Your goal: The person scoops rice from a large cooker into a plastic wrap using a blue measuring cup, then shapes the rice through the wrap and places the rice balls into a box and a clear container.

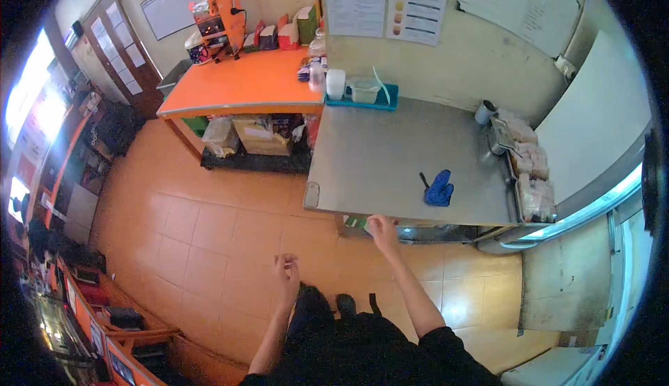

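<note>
My left hand [287,271] hangs over the tiled floor with its fingers loosely bent and apart from the thumb; no object shows in it. My right hand [382,232] is raised by the front edge of a stainless steel table [376,151], its fingers curled inward. Whether anything small lies inside those fingers is hidden. On the tabletop, beyond my right hand, lies a crumpled blue cloth [440,190] with a dark handle [424,179] beside it. Something green and white [356,222] shows below the table edge, partly behind my right hand.
A teal tray [387,105] with plastic containers stands against the wall. Packed clear bags [535,192] and a metal cup [485,111] line the table's right side. Leftward, an orange table [240,85] carries an orange machine [222,20]. Boxes [261,138] sit beneath it.
</note>
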`<state>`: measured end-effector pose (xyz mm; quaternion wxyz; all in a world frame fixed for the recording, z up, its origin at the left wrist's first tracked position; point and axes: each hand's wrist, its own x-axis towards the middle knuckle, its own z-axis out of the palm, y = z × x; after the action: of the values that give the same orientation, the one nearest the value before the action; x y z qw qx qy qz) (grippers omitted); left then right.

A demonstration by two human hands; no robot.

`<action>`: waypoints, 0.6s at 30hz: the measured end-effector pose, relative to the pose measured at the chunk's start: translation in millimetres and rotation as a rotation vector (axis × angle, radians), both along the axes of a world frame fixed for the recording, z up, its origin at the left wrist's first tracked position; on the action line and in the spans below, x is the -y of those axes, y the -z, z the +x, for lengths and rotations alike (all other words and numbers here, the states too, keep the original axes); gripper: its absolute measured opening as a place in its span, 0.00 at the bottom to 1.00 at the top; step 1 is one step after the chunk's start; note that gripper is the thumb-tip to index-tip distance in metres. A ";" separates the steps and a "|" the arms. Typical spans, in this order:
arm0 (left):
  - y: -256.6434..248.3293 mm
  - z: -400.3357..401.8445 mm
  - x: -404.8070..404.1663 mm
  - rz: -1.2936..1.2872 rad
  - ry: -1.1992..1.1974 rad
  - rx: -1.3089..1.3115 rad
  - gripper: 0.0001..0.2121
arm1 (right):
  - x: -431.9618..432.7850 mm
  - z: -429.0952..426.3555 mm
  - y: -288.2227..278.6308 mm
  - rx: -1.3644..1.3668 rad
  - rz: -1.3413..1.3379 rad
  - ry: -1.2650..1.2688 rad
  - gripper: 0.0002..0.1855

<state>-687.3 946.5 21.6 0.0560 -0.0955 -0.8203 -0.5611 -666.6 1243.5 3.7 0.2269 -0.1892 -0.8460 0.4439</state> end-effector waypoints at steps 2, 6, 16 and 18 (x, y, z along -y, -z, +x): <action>10.4 -34.3 -38.4 0.060 0.119 0.010 0.05 | -43.8 -25.1 13.2 -0.014 -0.045 0.042 0.08; 24.5 -123.1 -94.2 -0.019 0.159 0.018 0.05 | -85.4 -99.9 -0.3 0.046 -0.180 0.048 0.07; 46.3 -370.8 -248.3 0.048 0.204 -0.008 0.03 | -191.3 -490.1 -52.1 0.103 0.458 -0.186 0.35; 56.5 -403.8 -260.4 0.043 0.341 -0.048 0.05 | -207.3 -572.5 -61.2 0.080 0.616 -0.170 0.44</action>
<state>-1091.1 1206.9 -34.9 -0.0184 -0.2455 -0.7784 -0.5774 -1239.1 1450.8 64.9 0.2024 -0.0577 -0.9615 0.1765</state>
